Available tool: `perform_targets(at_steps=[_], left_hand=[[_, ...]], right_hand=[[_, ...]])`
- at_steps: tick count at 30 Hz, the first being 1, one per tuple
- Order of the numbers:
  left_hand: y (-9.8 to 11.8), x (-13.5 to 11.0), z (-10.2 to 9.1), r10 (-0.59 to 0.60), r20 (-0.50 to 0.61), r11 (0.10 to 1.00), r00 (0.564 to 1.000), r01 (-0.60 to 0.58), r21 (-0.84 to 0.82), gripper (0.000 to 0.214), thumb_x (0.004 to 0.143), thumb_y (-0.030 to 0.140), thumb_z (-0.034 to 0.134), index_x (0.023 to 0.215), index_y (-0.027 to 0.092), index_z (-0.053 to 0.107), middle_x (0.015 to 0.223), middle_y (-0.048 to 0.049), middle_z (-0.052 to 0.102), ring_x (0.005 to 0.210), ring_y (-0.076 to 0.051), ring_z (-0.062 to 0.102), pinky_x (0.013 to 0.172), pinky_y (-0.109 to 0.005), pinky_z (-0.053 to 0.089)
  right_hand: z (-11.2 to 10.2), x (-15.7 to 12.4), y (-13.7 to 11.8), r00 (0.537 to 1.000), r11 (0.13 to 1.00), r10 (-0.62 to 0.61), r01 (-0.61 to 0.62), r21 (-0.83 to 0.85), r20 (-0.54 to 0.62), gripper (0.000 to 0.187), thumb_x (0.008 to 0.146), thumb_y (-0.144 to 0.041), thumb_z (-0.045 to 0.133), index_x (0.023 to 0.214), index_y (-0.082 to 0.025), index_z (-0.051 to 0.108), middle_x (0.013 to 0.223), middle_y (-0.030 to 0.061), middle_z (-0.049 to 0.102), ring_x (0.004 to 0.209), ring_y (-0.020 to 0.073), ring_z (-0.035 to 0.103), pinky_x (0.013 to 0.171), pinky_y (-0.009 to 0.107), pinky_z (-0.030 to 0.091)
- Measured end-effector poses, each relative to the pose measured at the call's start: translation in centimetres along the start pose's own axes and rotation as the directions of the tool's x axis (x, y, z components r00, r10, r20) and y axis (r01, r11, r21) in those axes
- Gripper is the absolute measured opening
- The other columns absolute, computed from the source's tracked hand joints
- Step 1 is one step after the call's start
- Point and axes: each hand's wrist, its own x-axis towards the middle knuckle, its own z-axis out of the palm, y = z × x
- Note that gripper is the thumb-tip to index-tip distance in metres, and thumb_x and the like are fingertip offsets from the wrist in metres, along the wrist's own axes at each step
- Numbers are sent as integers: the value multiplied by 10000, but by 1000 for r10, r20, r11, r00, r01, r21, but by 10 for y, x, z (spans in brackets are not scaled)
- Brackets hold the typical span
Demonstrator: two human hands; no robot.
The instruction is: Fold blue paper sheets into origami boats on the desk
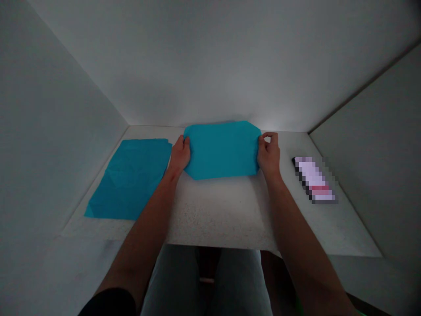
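Observation:
Between my two hands is a teal sheet folded into a wide shape with slanted corners (223, 151); it looks like paper or thin cloth. My left hand (180, 153) grips its left edge, thumb on the front side. At the opposite edge my right hand (269, 154) pinches it, with the index finger bent above the thumb. The piece is held up over the back part of the white table, its flat face towards me. Fingers behind it are hidden. Left of my left hand lies a flat stack of teal sheets (130, 177), creased and uneven at the edges.
A phone (315, 180) with a lit, blurred screen lies on the right of the white speckled table (220, 215). White walls (210, 61) close in the table at the back and on both sides. My legs (210, 281) are below the front edge.

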Motion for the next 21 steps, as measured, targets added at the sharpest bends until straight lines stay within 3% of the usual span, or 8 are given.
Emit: perform_targets(at_steps=[4, 7, 10, 14, 16, 18, 21], left_hand=[[0, -9, -9, -206, 221, 974, 953, 221, -44, 440, 949, 629, 699, 1103, 218, 669, 1116, -171, 778, 1101, -337, 744, 966, -488, 604], [8, -34, -17, -234, 316, 968, 919, 251, -11, 463, 943, 543, 722, 1245, 202, 642, 1248, -194, 772, 1115, -322, 752, 953, -466, 621], [19, -70, -30, -200, 219, 970, 955, 162, 179, 366, 1002, 403, 631, 1303, 198, 595, 1301, -190, 758, 1178, -321, 740, 1031, -483, 592], [35, -123, -52, -189, 184, 885, 965, 86, 457, 436, 1037, 389, 562, 1411, 165, 537, 1304, -220, 743, 1198, -379, 729, 1051, -530, 571], [43, -146, -60, -183, 168, 814, 969, 53, 579, 552, 1023, 421, 581, 1480, 123, 497, 1389, -256, 689, 1250, -416, 699, 1053, -551, 566], [52, -163, -62, -105, 167, 755, 980, -31, 655, 657, 1013, 442, 591, 1550, 91, 451, 1500, -280, 605, 1367, -436, 624, 1107, -559, 536], [61, -175, -51, 64, 297, 731, 953, -247, 636, 686, 1041, 442, 536, 1624, 103, 412, 1637, -246, 500, 1542, -397, 470, 1253, -533, 421]], right_hand=[[-2, 0, 5, 999, 996, 1, -4, -84, -32, 254, 1034, -532, 514, 1082, -282, 519, 581, -101, 461, 513, 175, 465, 595, 299, 320], [1, 1, 10, 999, 993, 41, -42, -112, -16, 252, 1024, -522, 494, 1078, -278, 522, 575, -94, 481, 527, 194, 498, 607, 302, 341], [0, -3, 8, 995, 985, 59, -45, -168, 77, 267, 1012, -513, 500, 1090, -262, 545, 594, -70, 545, 566, 211, 549, 627, 306, 372], [-9, -34, -3, 970, 944, 81, -1, -330, 228, 308, 986, -479, 573, 1168, -233, 608, 665, -23, 637, 626, 230, 605, 657, 311, 420], [-19, -58, -10, 967, 889, 85, 36, -456, 242, 361, 964, -462, 627, 1246, -236, 628, 821, 36, 720, 715, 253, 655, 676, 326, 459], [-32, -83, -17, 970, 818, 87, 60, -572, 226, 444, 945, -442, 668, 1338, -241, 624, 1087, 112, 755, 844, 285, 699, 699, 356, 505], [-50, -113, -27, 974, 747, -1, 151, -647, 227, 504, 953, -405, 664, 1409, -193, 625, 1334, 191, 681, 1062, 345, 705, 817, 440, 570]])
